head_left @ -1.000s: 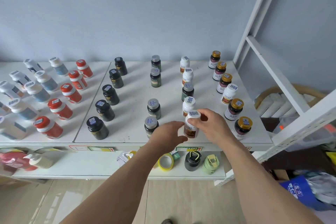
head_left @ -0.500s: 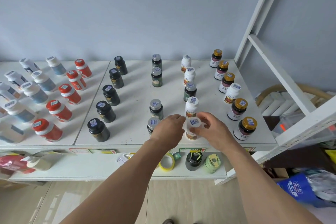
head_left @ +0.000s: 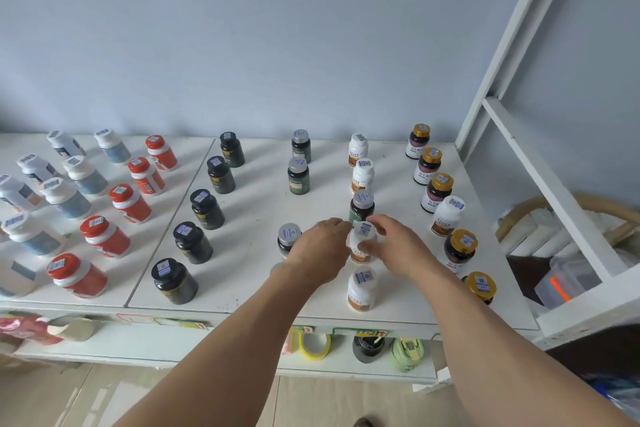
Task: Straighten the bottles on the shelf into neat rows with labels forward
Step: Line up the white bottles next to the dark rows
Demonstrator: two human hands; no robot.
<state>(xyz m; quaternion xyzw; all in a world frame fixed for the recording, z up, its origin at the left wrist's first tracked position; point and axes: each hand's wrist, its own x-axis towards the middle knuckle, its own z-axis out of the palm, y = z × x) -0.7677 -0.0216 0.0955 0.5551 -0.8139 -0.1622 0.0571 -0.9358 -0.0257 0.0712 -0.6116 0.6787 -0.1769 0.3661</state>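
Several columns of upright bottles stand on the white shelf (head_left: 256, 218): red ones (head_left: 130, 201), black ones (head_left: 207, 208), grey-capped dark ones (head_left: 298, 177), white ones and gold-capped ones (head_left: 460, 246). Both hands close around the second white bottle (head_left: 362, 236) from the front of its column. My left hand (head_left: 320, 250) touches its left side and cap. My right hand (head_left: 394, 246) wraps its right side, thumb on the front. The front white bottle (head_left: 362, 288) stands free, label facing me. A silver-capped bottle (head_left: 289, 236) is partly hidden by my left hand.
A dark bottle (head_left: 362, 204) stands directly behind the held one. White shelf frame bars (head_left: 540, 184) rise at the right. The lower shelf holds a yellow tape roll (head_left: 313, 345) and a green object (head_left: 408, 354). A blue-grey wall backs the shelf.
Both hands have let go of the front white bottle and moved back to the white bottle behind it. The camera has tilted slightly.
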